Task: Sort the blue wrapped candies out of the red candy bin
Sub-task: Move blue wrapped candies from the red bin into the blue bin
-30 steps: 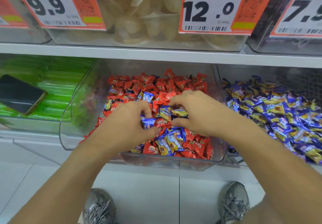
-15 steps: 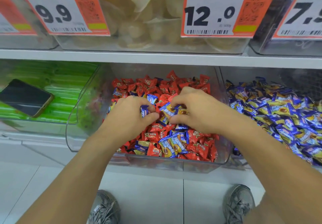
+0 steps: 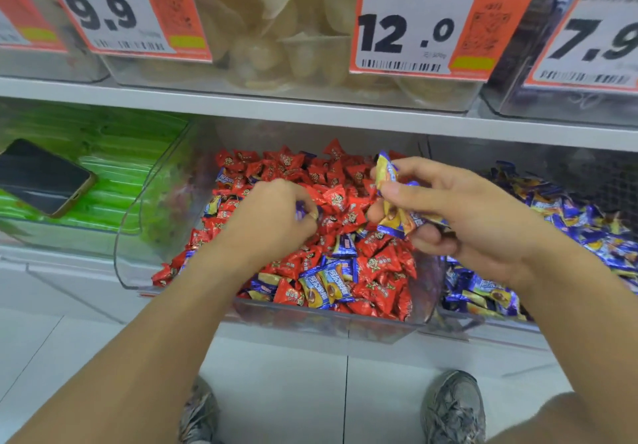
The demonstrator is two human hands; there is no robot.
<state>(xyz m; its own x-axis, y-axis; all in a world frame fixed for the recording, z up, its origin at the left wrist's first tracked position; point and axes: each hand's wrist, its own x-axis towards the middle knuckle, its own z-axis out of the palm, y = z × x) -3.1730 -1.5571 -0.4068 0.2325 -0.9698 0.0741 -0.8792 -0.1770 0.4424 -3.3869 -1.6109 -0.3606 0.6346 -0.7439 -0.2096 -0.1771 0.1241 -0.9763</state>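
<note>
Right hand [image 3: 459,215], right of frame centre, is gripping a small bunch of blue wrapped candies [image 3: 397,215]: one is sticking up between thumb and forefinger, more are lying across the curled lower fingers. It is hovering over the right edge of the red candy bin [image 3: 145,236], next to the blue candy bin [image 3: 462,322] at frame right.

Left hand [image 3: 272,219], at frame centre, is digging into the red pile with fingertips pinched; a bit of blue wrapper [image 3: 299,210] is showing at the fingertips, so it looks like it is pinching one candy, mostly hidden by the hand.

More blue candies [image 3: 328,281] are lying mixed among the red candies [image 3: 345,202], mostly near the bin's front lip at lower centre, a few at the left side and back. The job looks far from done.

Handling, as a judgement: the candies are light, with small hard centres in crinkly film, probably slick. The twisted wrapper ends are the easy place to pinch; the body is fine too. Not fragile. Several fit in one hand, but a loose bunch could slip and drop back into the red pile. Half-buried ones need red pieces brushed aside first.

Elsewhere: a phone [image 3: 41,177] is lying on the green packets [image 3: 114,167] at left, price tags [image 3: 414,22] are hanging on the upper shelf, and shoes [image 3: 455,409] are showing at the bottom.
</note>
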